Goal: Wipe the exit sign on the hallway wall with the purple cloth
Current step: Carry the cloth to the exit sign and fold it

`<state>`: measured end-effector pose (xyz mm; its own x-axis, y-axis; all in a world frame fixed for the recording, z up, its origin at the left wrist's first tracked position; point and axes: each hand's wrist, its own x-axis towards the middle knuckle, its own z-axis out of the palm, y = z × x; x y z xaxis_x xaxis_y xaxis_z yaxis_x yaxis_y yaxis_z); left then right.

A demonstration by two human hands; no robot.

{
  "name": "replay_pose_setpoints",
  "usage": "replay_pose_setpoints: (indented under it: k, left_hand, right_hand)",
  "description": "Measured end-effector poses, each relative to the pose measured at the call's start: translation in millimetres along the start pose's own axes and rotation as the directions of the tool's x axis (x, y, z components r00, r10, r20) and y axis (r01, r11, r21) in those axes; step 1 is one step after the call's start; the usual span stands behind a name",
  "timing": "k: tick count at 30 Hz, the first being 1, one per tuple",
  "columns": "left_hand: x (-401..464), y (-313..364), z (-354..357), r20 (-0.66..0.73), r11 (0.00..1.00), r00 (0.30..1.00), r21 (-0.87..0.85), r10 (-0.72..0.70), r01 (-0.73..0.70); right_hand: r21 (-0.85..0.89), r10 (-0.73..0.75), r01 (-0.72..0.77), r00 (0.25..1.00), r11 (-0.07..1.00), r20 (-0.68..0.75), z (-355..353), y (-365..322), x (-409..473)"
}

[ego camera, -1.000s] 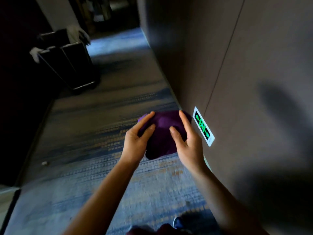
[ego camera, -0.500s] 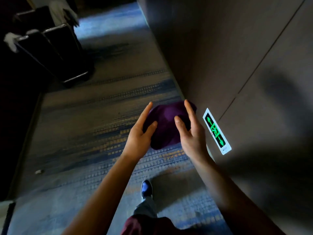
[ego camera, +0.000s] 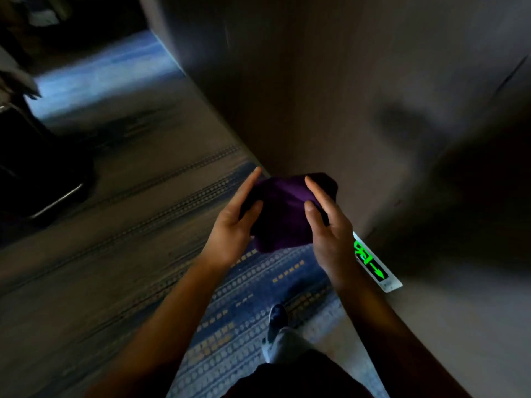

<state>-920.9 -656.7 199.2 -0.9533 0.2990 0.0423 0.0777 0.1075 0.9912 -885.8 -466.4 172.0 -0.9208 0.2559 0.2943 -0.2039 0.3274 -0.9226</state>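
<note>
The purple cloth [ego camera: 283, 214] is bunched in the air between both hands. My left hand [ego camera: 234, 225] grips its left side, thumb on top. My right hand [ego camera: 330, 234] grips its right side. The exit sign [ego camera: 373, 264], a narrow white-framed strip with glowing green figures and an arrow, is mounted low on the brown wall [ego camera: 330, 96], just above the floor. My right hand covers the sign's upper end. The cloth is up and left of the sign and does not touch it.
A patterned blue and beige carpet [ego camera: 143, 225] covers the hallway floor. A dark cart [ego camera: 37, 173] with a metal frame stands at the far left. My shoe [ego camera: 277, 317] and trouser leg show below the hands, close to the wall's base.
I have stepped closer to the wall and the view has swung down and right. The sign now sits lower right, partly behind my right hand. Both hands still hold the cloth.
</note>
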Motion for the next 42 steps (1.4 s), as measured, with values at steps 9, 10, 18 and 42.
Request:
replay_pose_setpoints:
  k: [9,10,18,42]
  left_hand:
    - [192,-15,22,0.083,0.999,0.996,0.038,0.028,-0.031]
    - [211,-14,25,0.115,0.999,0.993,0.04,0.027,-0.032]
    - [318,-6,98,0.591,0.992,0.797,-0.031,0.119,-0.126]
    - [251,-57,47,0.907,0.937,-0.329,-0.32,0.261,-0.138]
  right_hand:
    - [0.055,0.209,-0.202,0.963,0.978,-0.172,4,37,148]
    - [0.045,0.219,-0.215,0.957,0.976,-0.19,-3,39,159]
    - [-0.007,0.252,-0.314,0.773,0.949,-0.582,-48,64,179]
    - [0.349,0.071,-0.522,-0.479,0.779,-0.875,238,-12,60]
